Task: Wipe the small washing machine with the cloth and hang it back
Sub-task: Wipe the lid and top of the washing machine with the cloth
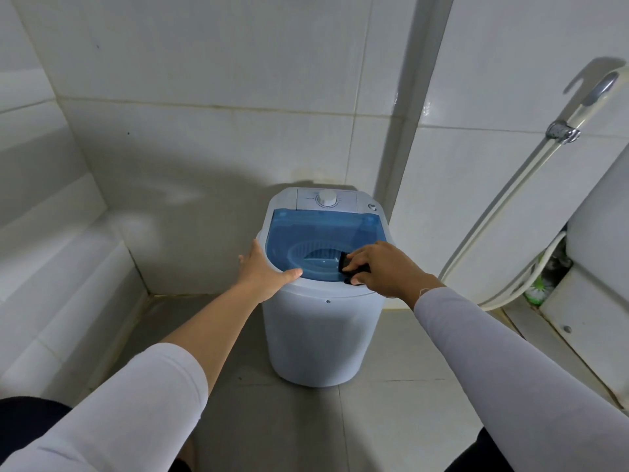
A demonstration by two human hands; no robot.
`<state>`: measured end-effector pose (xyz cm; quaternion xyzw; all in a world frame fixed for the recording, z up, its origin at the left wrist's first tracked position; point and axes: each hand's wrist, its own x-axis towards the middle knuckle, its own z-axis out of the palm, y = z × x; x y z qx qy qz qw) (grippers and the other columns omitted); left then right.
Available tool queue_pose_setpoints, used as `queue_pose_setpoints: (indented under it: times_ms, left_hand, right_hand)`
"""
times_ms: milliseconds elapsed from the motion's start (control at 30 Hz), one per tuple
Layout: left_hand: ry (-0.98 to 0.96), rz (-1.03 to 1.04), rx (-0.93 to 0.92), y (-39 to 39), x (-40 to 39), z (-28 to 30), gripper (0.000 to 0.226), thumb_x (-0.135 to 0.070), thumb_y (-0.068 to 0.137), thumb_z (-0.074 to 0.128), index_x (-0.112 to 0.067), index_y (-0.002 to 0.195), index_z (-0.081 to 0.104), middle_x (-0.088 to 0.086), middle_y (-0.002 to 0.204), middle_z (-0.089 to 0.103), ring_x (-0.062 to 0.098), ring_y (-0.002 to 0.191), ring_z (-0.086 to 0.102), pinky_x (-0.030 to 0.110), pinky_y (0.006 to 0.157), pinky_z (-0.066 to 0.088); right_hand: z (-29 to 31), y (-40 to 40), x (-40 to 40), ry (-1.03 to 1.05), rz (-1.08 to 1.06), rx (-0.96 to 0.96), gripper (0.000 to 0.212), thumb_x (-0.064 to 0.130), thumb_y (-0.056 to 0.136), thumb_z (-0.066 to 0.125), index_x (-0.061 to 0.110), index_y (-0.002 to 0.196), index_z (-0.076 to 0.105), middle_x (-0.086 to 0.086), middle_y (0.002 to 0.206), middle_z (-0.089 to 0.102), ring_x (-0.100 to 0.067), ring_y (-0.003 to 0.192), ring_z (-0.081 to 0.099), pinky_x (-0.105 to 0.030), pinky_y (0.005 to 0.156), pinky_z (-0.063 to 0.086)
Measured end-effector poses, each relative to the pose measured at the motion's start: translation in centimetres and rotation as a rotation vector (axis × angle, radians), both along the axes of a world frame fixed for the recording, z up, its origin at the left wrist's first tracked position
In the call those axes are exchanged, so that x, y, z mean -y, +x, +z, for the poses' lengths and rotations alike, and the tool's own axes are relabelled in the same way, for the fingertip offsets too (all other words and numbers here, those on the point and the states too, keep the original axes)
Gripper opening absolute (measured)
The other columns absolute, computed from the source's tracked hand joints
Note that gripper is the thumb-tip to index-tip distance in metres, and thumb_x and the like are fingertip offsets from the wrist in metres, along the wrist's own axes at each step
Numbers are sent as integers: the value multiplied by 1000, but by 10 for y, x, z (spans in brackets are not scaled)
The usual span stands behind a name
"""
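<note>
A small white washing machine [320, 335] stands on the grey floor by the tiled wall, with a see-through blue lid [306, 229] and a white dial [327, 198] at its back. My left hand [263, 270] rests flat on the machine's left front rim, thumb along the lid's edge. My right hand [381, 267] presses a small black cloth [347, 264] onto the lid's front right part. Most of the cloth is hidden under my fingers.
White tiled walls close in behind and to the left, with a low tiled ledge [68, 284] on the left. A hose and spray handle [558, 131] hang on the right wall. A white toilet [595, 253] sits at the right, a green brush [537, 291] beside it.
</note>
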<state>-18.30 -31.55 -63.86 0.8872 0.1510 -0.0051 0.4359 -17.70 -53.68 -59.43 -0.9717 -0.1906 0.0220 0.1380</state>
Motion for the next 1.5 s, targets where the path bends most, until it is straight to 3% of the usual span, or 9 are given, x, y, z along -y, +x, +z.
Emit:
queue_pose_setpoints:
  times_ms: [200,433,600,667,833,1100,1300,1500]
  left_hand:
    - [30,4,12,-1,3,1,82,-43,72,78,-18,134,30,8,138,39,28,133,36,49,107,40]
    - [37,-1,22,-3,5,3,79,-41,73,78,-18,132,31,9,136,40,28,129,40,48,105,43]
    - [15,-14,31,-3,5,3,80,-39,73,78,-16,133,31,11,137,38,29,130,38,49,104,42]
    - [-5,-23,48,-4,6,3,82,-39,73,78,-16,136,29,12,142,35,30,134,33,48,106,38]
    - [-22,-50,57,-6,3,0,99,-42,77,74,-16,149,10,9,157,17,27,147,10,47,115,23]
    - [-1,-57,62,0,-1,-9,108,-50,73,74,-20,150,4,4,159,13,28,148,3,55,117,19]
    - [-11,-62,31,0,-4,-14,116,-54,73,71,-20,151,-7,2,161,2,25,149,-2,61,114,16]
    - [-9,-77,46,3,-6,-20,116,-57,73,69,-21,151,-8,-2,161,1,22,149,-8,64,114,14]
  right_hand:
    - [1,1,24,17,-75,-7,29,17,82,67,21,111,70,-1,126,64,-25,112,58,-34,101,44]
    - [1,-2,42,10,-151,-1,30,18,85,63,20,115,67,-5,125,62,-26,113,55,-32,98,41]
    - [3,2,53,-39,-199,-18,27,14,82,62,21,106,71,-5,109,69,-27,92,66,-28,74,49]
    - [9,7,54,-62,-203,27,27,13,80,60,22,102,72,-6,103,70,-27,85,67,-33,72,54]
    - [34,17,36,-135,-109,276,24,14,84,58,19,105,69,-6,111,64,-29,102,51,-39,86,49]
    - [32,35,-16,-228,158,410,25,16,84,61,17,108,68,-6,125,59,-29,112,47,-41,91,46]
    - [6,35,-22,-300,282,317,29,17,83,61,18,110,70,-4,139,46,-28,125,42,-45,104,40]
    - [12,38,-17,-253,253,203,31,19,88,53,23,118,60,-5,123,59,-27,114,49,-40,100,42]
